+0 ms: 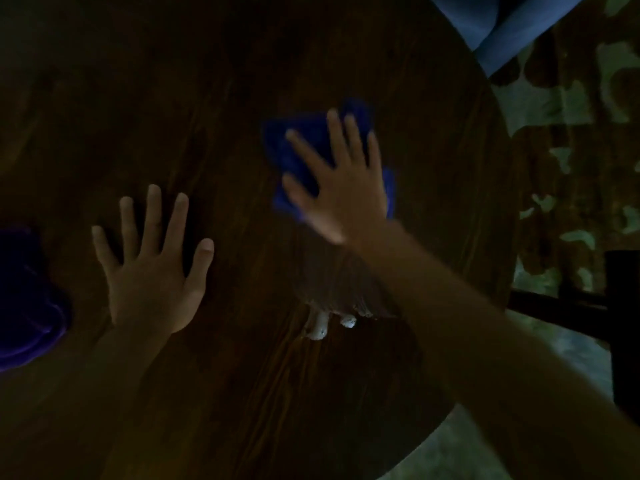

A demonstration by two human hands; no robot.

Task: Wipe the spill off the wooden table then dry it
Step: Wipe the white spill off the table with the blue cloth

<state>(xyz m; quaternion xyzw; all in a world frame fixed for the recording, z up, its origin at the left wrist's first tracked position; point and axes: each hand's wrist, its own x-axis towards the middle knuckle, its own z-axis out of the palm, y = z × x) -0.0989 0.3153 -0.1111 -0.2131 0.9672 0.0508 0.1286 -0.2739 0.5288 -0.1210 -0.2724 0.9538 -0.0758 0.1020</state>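
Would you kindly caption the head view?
Right hand presses blue cloth on wooden table; white spill remains.

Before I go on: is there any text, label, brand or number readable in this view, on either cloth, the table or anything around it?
None: no text can be read anywhere in this dim, partly blurred view.
Blue folded cloth under the right hand: no tag or print shows.
Purple cloth at the left edge: plain.
Round dark wooden table: only grain and a whitish wet smear.
Left hand lies flat on bare wood.
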